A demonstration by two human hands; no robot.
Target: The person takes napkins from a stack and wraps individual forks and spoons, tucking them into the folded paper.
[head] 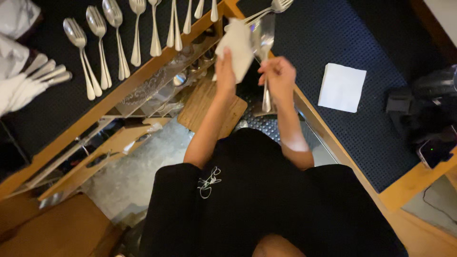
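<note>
My left hand [225, 71] holds a white cloth napkin [236, 45], raised in front of me over the table corner. My right hand [278, 74] grips a bundle of silver forks [264, 33] by their handles; the tines fan out at the top and the handle ends hang below the hand. The napkin lies against the left side of the forks. Both forearms reach up from my black shirt.
Rows of spoons [100, 43] and forks lie on a dark mat [57, 104] at the left, with napkin-wrapped cutlery [28, 81] at the far left. A folded white napkin [342, 87] rests on the right dark mat [333, 43]. Dark devices [428, 119] sit at the right edge. Shelves with glassware [162, 85] show below.
</note>
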